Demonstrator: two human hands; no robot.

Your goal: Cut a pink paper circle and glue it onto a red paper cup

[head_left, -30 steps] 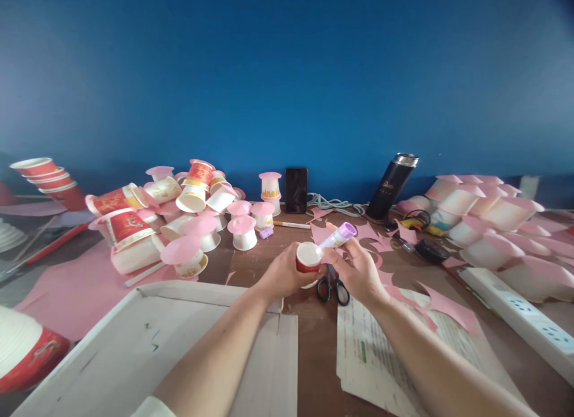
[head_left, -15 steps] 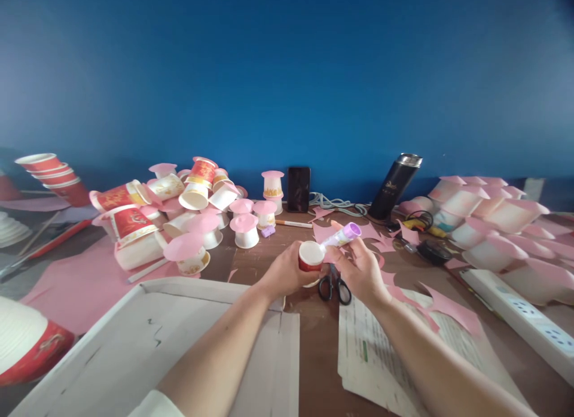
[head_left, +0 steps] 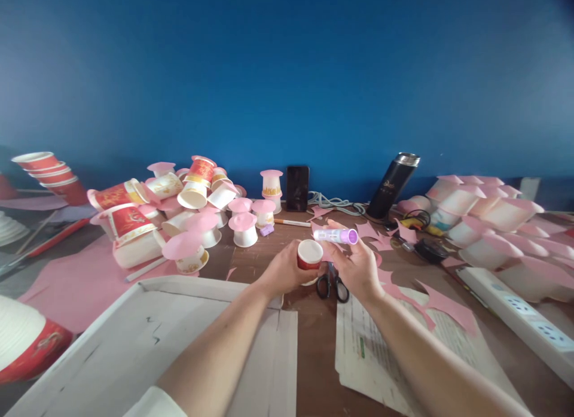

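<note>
A red paper cup (head_left: 309,255) with its white end facing up is gripped by my left hand (head_left: 283,268), just over the table. My right hand (head_left: 361,267) is closed around a glue stick (head_left: 335,235) with a purple end, held level just to the right of the cup and apart from it. Black-handled scissors (head_left: 332,285) lie on the table below my hands. Scraps of cut pink paper (head_left: 408,303) are spread around the right forearm.
Pink-topped paper cups (head_left: 244,230) crowd the left side, and more cups (head_left: 488,249) are piled at right. A phone (head_left: 298,188) and a black flask (head_left: 392,186) stand by the blue wall. A power strip (head_left: 515,309) lies at right, a white cardboard tray (head_left: 147,351) at left.
The glue stick has swung from a tilt, with its tip at the cup's white end, to level and clear of it. My left hand has stayed on the cup.
</note>
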